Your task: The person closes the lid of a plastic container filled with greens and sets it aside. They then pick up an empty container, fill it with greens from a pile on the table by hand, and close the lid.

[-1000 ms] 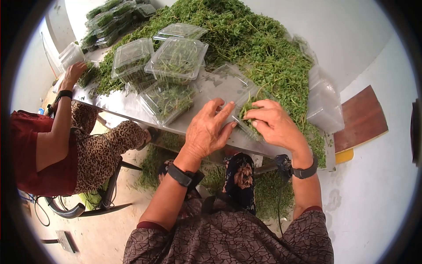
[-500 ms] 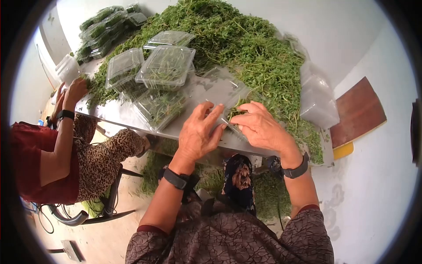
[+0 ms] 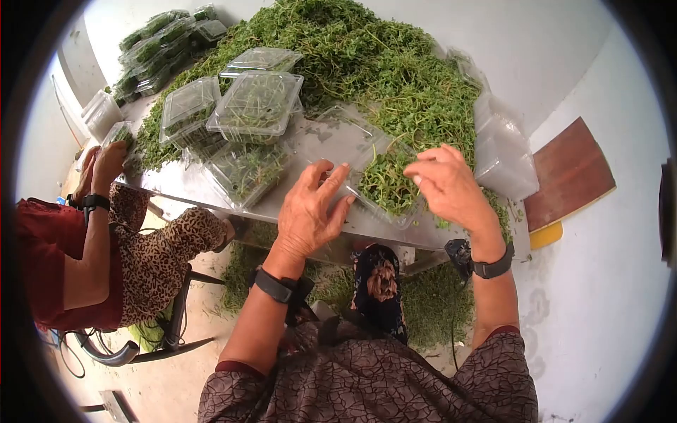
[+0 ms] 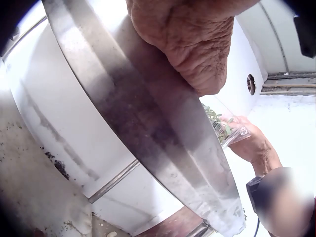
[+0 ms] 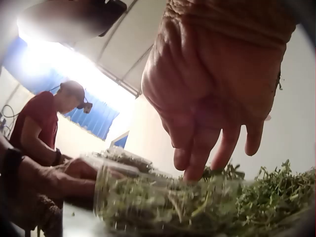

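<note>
In the head view, a clear plastic box full of leafy green sprigs lies near the table's front edge, its lid folded back. My left hand is at the box's left side, fingers and thumb parted close to its rim. Over the right side of the box is my right hand, fingers bent loosely with nothing between them. From the right wrist view, the right fingers point down at the greens, and the left hand is beside the box wall.
A large heap of greens covers the table's back. Closed filled boxes are stacked left, more packed boxes at the far left. Nested containers stand right. Another person sits left, hands at a small box.
My right hand has let go of the sprigs at the box's left part and moved up and right, uncovering the greens. My left hand stays by the rim. The other person's hands have moved.
</note>
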A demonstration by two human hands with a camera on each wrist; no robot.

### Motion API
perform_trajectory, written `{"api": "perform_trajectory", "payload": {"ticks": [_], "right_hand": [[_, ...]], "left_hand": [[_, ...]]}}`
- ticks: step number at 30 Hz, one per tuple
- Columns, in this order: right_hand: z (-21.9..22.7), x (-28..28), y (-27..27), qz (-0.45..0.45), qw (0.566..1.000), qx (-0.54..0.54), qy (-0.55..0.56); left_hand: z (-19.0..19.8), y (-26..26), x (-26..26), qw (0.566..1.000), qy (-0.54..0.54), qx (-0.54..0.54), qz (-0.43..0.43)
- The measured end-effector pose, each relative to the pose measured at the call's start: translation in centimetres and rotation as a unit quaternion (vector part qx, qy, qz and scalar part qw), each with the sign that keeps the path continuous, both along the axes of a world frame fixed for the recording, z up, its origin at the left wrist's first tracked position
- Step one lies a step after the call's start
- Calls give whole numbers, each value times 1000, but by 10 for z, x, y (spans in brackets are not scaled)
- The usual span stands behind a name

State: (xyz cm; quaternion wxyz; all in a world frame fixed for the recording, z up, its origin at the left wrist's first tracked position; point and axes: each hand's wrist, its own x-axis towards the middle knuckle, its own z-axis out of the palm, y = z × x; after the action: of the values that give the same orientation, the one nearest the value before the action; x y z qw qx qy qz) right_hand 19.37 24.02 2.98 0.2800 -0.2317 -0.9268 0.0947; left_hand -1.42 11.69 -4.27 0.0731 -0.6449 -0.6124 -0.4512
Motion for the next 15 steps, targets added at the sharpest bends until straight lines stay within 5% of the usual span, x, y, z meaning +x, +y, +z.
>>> {"api": "perform_trajectory", "payload": {"ticks": [2, 11, 15], "right_hand": [[-8, 0, 4, 6, 993, 69, -100], [7, -5, -2, 4, 999, 31, 39], [7, -17, -7, 37, 999, 12, -12]], "left_hand": [[0, 0, -1, 1000, -3, -4, -1], [-1, 0, -1, 1000, -4, -4, 1], [-1, 1, 0, 1000, 4, 3, 1]]}}
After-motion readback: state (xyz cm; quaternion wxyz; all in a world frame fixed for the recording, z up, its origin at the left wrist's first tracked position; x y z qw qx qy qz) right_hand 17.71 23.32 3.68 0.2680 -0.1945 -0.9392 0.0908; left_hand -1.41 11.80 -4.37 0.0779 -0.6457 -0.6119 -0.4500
